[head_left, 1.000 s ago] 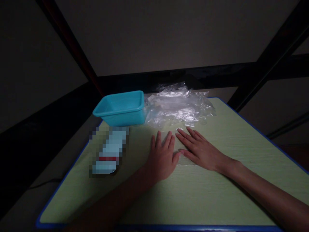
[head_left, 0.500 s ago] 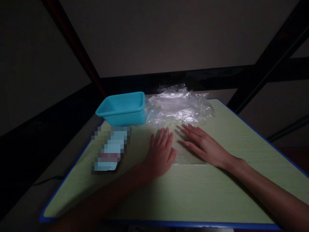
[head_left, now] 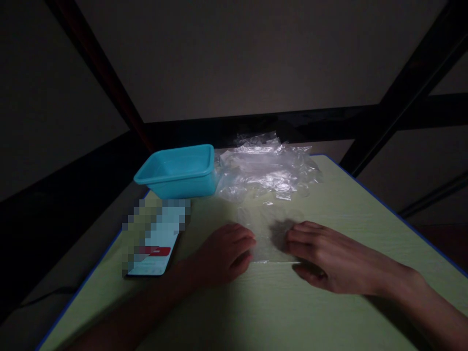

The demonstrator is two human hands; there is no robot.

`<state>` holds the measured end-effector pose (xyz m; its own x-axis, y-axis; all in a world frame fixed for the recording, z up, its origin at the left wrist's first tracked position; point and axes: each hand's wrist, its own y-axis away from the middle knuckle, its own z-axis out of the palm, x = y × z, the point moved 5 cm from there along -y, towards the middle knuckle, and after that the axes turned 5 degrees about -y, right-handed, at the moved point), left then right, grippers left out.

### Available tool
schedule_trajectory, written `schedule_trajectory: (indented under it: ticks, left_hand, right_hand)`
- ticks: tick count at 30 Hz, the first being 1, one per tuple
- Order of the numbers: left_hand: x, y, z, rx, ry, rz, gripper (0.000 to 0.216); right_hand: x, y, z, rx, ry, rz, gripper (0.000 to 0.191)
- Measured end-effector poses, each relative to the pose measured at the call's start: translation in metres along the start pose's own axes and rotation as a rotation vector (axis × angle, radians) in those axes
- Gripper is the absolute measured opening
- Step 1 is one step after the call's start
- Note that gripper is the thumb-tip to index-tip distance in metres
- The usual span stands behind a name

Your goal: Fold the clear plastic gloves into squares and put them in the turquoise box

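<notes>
A thin clear plastic bag (head_left: 268, 243) lies flat on the table between my hands, its near edge showing as a bright line. At its left side is my left hand (head_left: 228, 251), fingers loosely bent and the thumb apart from them. My right hand (head_left: 321, 253) hovers or rests over the right side; its fingers curl downward and a gap separates them from the thumb. Neither hand visibly grips the film, though whether the fingertips touch it is hard to make out. Beyond the flat piece, a crumpled pile of clear plastic bags (head_left: 270, 168) catches the light.
A blue plastic basin (head_left: 179, 185) stands at the back left, beside the pile. In front of it lies a phone (head_left: 157, 263) with a lit, partly blurred screen. The light green table (head_left: 278, 312) has a blue edge, with a wall behind it.
Both hands have drawn back toward me from the flat bag. Their fingers, spread and stretched out before, are now bent. The view has shifted slightly.
</notes>
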<state>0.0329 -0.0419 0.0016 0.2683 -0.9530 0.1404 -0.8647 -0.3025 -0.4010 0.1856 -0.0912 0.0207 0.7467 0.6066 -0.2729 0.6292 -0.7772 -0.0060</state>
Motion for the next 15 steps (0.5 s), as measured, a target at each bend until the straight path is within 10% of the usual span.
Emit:
schedule_trajectory:
  ticks: [15]
  left_hand:
    - [0.0057,0.0033,0.0047,-0.017,-0.107,-0.026,0.031]
  right_hand:
    - [0.0052,0.0012,0.0003,0.029,-0.059,-0.012,0.027]
